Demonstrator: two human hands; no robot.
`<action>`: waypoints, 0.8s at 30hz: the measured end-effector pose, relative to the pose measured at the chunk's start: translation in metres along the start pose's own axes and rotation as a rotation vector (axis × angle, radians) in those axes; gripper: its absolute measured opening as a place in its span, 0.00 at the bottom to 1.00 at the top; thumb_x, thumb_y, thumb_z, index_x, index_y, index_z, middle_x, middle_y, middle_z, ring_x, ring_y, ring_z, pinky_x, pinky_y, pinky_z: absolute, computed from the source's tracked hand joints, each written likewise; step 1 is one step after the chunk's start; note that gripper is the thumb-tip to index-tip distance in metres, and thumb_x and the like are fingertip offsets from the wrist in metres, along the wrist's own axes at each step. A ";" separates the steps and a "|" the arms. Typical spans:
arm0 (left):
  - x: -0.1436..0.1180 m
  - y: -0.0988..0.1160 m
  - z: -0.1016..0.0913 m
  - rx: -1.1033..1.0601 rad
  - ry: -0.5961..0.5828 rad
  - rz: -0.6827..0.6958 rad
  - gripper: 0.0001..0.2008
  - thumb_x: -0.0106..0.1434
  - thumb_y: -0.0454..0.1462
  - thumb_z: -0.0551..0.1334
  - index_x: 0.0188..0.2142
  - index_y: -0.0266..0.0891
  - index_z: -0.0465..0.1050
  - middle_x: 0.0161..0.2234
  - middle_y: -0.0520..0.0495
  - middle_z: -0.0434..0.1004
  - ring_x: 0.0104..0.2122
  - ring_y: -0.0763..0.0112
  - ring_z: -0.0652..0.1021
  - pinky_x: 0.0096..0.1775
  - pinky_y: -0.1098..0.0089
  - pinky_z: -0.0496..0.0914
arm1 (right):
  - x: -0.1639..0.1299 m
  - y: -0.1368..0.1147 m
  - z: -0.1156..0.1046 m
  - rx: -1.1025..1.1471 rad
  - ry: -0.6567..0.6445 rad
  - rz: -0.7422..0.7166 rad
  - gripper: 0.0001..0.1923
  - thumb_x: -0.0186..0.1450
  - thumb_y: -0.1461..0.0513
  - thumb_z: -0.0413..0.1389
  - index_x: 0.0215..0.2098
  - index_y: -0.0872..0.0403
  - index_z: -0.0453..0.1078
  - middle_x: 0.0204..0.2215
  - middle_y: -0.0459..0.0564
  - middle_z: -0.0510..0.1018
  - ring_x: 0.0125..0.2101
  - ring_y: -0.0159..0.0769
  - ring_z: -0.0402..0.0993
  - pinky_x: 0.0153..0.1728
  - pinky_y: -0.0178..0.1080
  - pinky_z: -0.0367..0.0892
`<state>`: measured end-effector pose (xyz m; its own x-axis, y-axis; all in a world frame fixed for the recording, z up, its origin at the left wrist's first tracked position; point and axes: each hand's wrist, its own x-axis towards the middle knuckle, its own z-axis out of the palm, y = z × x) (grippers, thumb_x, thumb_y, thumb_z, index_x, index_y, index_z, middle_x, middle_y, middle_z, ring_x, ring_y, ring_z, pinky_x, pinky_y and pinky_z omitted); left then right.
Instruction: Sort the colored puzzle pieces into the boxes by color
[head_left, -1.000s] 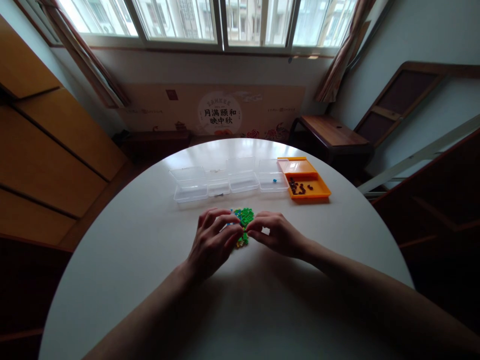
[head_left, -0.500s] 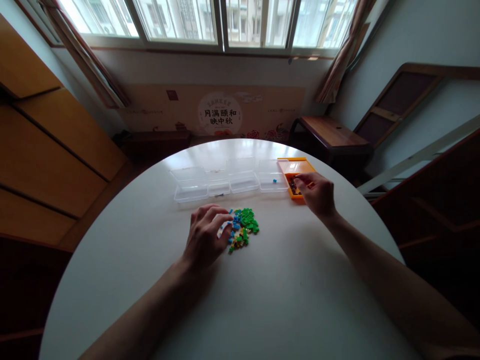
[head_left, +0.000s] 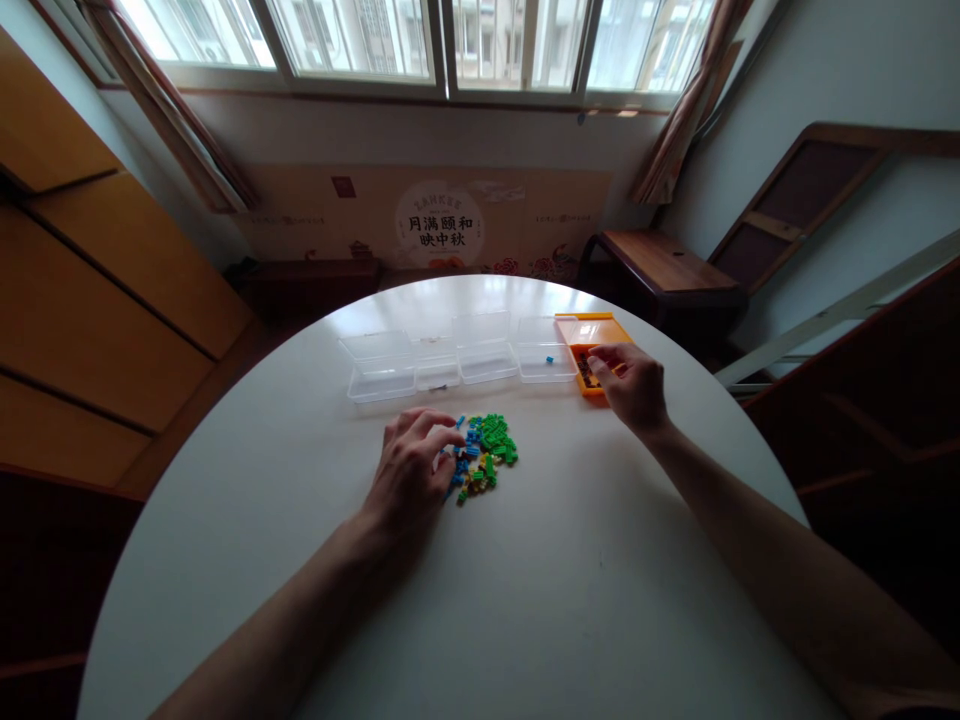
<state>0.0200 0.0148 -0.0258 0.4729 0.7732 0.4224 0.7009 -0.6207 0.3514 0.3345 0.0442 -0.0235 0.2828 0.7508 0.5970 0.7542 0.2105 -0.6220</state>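
At the near edge of the brick pile (head_left: 484, 455), the left hand's fingertips (head_left: 450, 445) curl down among the blue pieces, thumb and forefinger drawn close as if pinching one; whether a brick sits between them is too small to tell. The left hand (head_left: 409, 475) rests its heel on the white round table (head_left: 525, 600), which probably steadies the fingers for such tiny parts. Green bricks make up the far side of the heap, blue the left, and a few yellow ones lie at the near side, all loose and mixed.

Over at the right, the right hand (head_left: 634, 385) reaches to the orange tray (head_left: 585, 330), fingers bent together above the dark pieces (head_left: 586, 372) that lie in it. They look closed as for a small pick, but the hand hides what, if anything, they grip. The tray stands open with its lid laid back, so its contents are within easy reach.

Beside the tray, touching or nearly so, runs a row of clear boxes (head_left: 461, 360), lids open toward the window. One of them holds a single blue brick (head_left: 549, 359); the others look almost bare.
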 end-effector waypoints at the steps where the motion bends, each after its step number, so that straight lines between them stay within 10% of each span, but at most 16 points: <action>1: 0.000 0.000 0.000 -0.002 -0.014 -0.002 0.10 0.57 0.29 0.58 0.33 0.42 0.76 0.44 0.46 0.76 0.50 0.56 0.69 0.51 0.53 0.60 | -0.001 -0.001 0.000 -0.003 -0.006 -0.012 0.09 0.60 0.59 0.56 0.34 0.56 0.76 0.31 0.52 0.79 0.29 0.39 0.73 0.35 0.42 0.69; 24: 0.004 -0.001 0.003 -0.025 -0.062 -0.006 0.05 0.62 0.37 0.61 0.33 0.44 0.77 0.45 0.46 0.76 0.50 0.56 0.69 0.51 0.52 0.60 | -0.010 -0.019 0.004 0.032 -0.111 -0.088 0.09 0.62 0.60 0.55 0.34 0.55 0.75 0.31 0.52 0.78 0.30 0.38 0.72 0.34 0.41 0.69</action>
<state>0.0231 0.0189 -0.0267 0.5012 0.7830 0.3683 0.6909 -0.6184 0.3746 0.3154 0.0353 -0.0197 0.1480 0.7929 0.5912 0.7533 0.2969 -0.5868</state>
